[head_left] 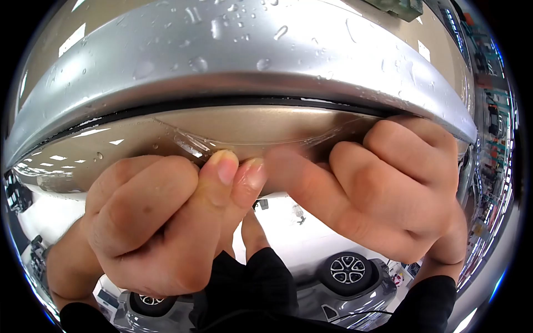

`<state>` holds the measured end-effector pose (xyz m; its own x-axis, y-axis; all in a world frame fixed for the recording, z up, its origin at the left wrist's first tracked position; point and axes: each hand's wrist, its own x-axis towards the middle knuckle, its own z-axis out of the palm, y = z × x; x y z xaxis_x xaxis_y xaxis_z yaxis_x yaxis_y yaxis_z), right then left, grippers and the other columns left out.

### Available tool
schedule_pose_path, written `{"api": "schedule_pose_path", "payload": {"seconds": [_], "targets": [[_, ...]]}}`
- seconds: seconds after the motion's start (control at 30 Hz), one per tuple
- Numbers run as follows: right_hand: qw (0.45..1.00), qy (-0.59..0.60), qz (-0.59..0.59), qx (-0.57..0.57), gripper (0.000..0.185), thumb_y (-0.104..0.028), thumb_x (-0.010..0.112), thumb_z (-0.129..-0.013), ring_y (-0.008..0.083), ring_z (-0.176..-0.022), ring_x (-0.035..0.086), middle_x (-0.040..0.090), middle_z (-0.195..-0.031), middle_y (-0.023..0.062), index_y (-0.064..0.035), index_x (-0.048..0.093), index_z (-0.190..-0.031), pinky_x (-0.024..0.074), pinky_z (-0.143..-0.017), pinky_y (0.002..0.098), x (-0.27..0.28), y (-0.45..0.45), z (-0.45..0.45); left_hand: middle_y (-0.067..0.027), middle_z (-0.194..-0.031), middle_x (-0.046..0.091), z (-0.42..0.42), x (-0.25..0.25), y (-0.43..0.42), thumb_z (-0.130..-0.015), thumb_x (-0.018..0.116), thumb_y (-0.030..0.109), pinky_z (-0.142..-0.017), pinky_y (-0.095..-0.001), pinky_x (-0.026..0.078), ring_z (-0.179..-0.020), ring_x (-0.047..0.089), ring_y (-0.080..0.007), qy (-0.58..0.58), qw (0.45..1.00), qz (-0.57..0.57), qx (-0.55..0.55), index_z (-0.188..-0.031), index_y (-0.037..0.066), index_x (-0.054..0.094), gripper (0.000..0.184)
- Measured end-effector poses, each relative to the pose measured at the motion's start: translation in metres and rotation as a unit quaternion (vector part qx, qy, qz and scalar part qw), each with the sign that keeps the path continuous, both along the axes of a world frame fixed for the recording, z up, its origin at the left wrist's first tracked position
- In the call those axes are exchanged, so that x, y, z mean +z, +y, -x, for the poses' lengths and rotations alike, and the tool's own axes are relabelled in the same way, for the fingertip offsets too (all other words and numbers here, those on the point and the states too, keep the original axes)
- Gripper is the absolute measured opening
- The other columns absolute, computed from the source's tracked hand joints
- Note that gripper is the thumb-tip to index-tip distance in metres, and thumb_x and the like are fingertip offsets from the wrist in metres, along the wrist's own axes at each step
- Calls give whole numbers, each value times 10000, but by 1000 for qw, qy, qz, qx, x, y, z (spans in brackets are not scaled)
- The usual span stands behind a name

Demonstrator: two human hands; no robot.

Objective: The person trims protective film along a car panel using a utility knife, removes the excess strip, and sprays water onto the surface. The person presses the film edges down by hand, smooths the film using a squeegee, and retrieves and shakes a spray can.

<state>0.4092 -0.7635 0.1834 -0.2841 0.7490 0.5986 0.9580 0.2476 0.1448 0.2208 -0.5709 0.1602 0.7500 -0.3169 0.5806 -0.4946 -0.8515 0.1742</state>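
Observation:
Clear film (195,143) with shiny creases lies over the lower edge of a tan car body panel (239,123). My left hand (158,219) is closed just below that edge, its thumb and index finger pinching the film; the index fingertip looks wet. Beside it, my right hand (391,186) has several fingers curled in, and one digit reaches toward the left fingertips. That digit's tip is smeared by motion, so whether it grips the film cannot be made out. Above both hands runs a silver trim strip (250,53) dotted with water drops.
A dark gap (222,102) separates the trim from the tan panel. A greenish block-like object (408,8) sits at the top edge. Behind me stands a grey car (355,297) with a black-and-silver wheel (347,270) on a white floor (311,230). Shelving-like clutter lines the right side.

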Motion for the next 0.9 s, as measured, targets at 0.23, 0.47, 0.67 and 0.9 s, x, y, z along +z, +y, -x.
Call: {"api": "schedule_pose_path", "payload": {"seconds": [0.23,0.47,0.67,0.9], "targets": [[998,48,27,10,463,-170,765,-462,64,-526,403,461,-689,-35,-79,824,-912,316,-414,199,-2,-10,-7,-138,-1164,575,-5,-4,-2,-709,828,-97,-570,-273,486,-859,530,-218,-7,1000,7,-11,-1069,-70,738,372],[998,41,48,12,452,-196,756,-494,84,-531,427,484,-701,-20,-71,814,-924,332,-427,228,0,-10,-3,-133,-1173,570,-2,-8,-11,-717,828,-81,-574,-273,472,-862,528,-215,-11,1000,8,13,-1070,-63,738,365],[996,51,66,6,461,-273,722,-579,111,-530,430,507,-706,-16,-69,814,-982,317,-434,241,0,-12,7,-136,-1174,582,7,-13,-7,-723,820,-94,-566,-264,465,-857,525,-208,-25,1000,-1,16,-1068,-56,739,356],[992,74,98,-8,346,-176,771,-701,137,-535,487,568,-779,19,-31,779,-1015,396,-454,263,-10,-24,33,-131,-1180,591,24,-23,-15,-726,816,-113,-556,-241,462,-857,524,-199,-34,998,-53,13,-1066,-38,741,356]]}}
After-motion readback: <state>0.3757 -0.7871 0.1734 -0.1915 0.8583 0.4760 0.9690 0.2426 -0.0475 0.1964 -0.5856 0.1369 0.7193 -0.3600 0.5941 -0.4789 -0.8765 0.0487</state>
